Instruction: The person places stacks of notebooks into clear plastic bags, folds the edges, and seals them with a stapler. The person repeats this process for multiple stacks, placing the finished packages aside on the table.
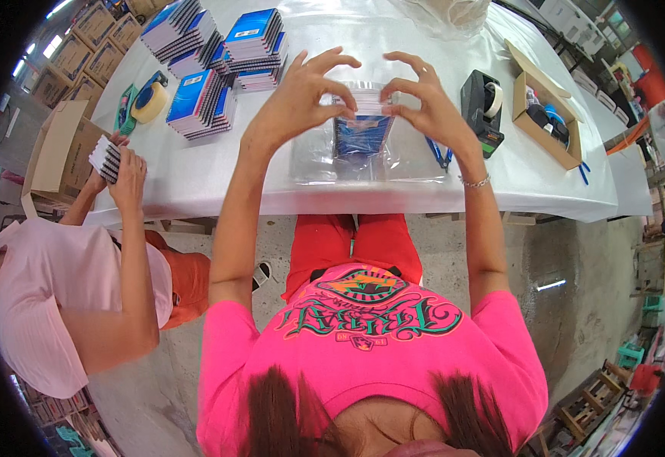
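Observation:
A small stack of blue-covered notebooks (363, 137) lies in front of me inside a clear plastic bag (412, 169), its white page edges facing away. At the stack's far left corner, my left hand (300, 97) pinches the bag between thumb and forefinger. My right hand (433, 103) does the same at the far right corner, its other fingers raised. Under the pinched part the film looks crumpled and glossy. Just right of the bag, partly behind my right wrist, lie blue-handled cutters (439, 154).
Several piles of spiral notebooks (199, 99) stand at the far left, near a tape roll (150, 103). On the right are a black tape dispenser (482, 114) and an open carton (547, 114). A co-worker (92, 293) at my left holds notebooks (105, 160).

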Tool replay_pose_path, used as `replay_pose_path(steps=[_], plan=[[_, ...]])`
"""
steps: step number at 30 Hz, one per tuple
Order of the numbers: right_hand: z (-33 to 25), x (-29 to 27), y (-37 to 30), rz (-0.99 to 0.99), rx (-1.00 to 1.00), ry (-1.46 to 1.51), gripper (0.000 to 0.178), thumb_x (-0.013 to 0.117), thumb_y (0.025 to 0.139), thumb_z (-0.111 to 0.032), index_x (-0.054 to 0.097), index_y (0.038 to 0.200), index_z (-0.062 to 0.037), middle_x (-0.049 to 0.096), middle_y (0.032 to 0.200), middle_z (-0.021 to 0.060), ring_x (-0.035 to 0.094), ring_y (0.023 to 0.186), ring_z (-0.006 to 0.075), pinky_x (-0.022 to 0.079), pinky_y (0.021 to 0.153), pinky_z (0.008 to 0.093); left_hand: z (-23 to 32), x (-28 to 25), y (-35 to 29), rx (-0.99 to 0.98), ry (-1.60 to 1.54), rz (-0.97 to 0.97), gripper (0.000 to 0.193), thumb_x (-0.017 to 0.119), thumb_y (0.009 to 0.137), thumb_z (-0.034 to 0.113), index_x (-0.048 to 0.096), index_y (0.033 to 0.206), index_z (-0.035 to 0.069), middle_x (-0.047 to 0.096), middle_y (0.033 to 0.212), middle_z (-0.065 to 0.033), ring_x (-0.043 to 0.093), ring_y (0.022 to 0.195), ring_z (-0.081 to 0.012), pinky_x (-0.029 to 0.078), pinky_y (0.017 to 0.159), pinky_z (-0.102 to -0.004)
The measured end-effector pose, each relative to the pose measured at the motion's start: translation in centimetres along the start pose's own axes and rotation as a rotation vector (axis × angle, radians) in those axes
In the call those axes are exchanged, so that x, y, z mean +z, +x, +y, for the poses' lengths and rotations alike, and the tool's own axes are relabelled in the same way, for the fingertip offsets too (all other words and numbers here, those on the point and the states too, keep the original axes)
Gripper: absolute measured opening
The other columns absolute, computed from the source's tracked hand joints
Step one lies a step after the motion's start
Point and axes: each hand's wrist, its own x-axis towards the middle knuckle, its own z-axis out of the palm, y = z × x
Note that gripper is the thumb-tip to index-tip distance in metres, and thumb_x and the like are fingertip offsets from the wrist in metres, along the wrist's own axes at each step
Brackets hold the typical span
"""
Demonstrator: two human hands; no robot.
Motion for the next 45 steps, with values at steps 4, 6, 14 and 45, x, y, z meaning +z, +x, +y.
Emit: replay_pose_path(steps=[4, 6, 14, 45], plan=[[-1.2, -2.6, 1.5, 0.037, 0.003, 0.113, 0.015, 0.074, 0.080, -0.021, 0.072, 0.093, -0.0129, 0.052, 0.135, 0.0051, 0.043, 0.129, 0.0266, 0.036, 0.107, 0.0436, 1.1, -1.9, 2.0, 0.048, 0.072, 0.092, 0.006, 0.074, 0.079, 0.021, 0.076, 0.083, 0.017, 0.061, 0.127, -0.0003, 0.047, 0.129, -0.0226, 0.030, 0.112, -0.0486], [-1.8, -3.1, 1.2, 0.191, 0.067, 0.290, 0.010, 0.072, 0.083, -0.017, 0.072, 0.089, -0.0090, 0.060, 0.127, 0.0057, 0.054, 0.120, 0.0251, 0.041, 0.103, 0.0399, 1.6, -2.6, 2.4, 0.004, -0.090, 0.197, 0.008, 0.073, 0.081, 0.022, 0.077, 0.085, 0.016, 0.063, 0.123, -0.0009, 0.052, 0.123, -0.0236, 0.037, 0.107, -0.0419], [2.4, 5.9, -6.5, 0.476, 0.344, 0.602, 0.056, 0.075, 0.082, -0.018, 0.049, 0.130, -0.0073, 0.052, 0.132, 0.0082, 0.051, 0.121, 0.0230, 0.043, 0.100, 0.0377, 0.4, 6.5, -5.0, -0.353, -0.508, 0.739, 0.052, 0.083, 0.075, 0.029, 0.060, 0.115, 0.005, 0.057, 0.115, -0.0085, 0.055, 0.110, -0.0226, 0.044, 0.096, -0.0370], [3.1, 7.1, -1.6, 0.186, 0.335, 0.709, 0.018, 0.072, 0.085, -0.015, 0.071, 0.098, -0.0015, 0.053, 0.113, 0.0067, 0.056, 0.102, 0.0154, 0.047, 0.089, 0.0298, 0.0, 4.5, -0.7, -0.351, -0.313, 0.082, 0.018, 0.071, 0.081, 0.019, 0.071, 0.091, 0.004, 0.069, 0.083, -0.0087, 0.061, 0.080, -0.0196, 0.048, 0.076, -0.0330]])
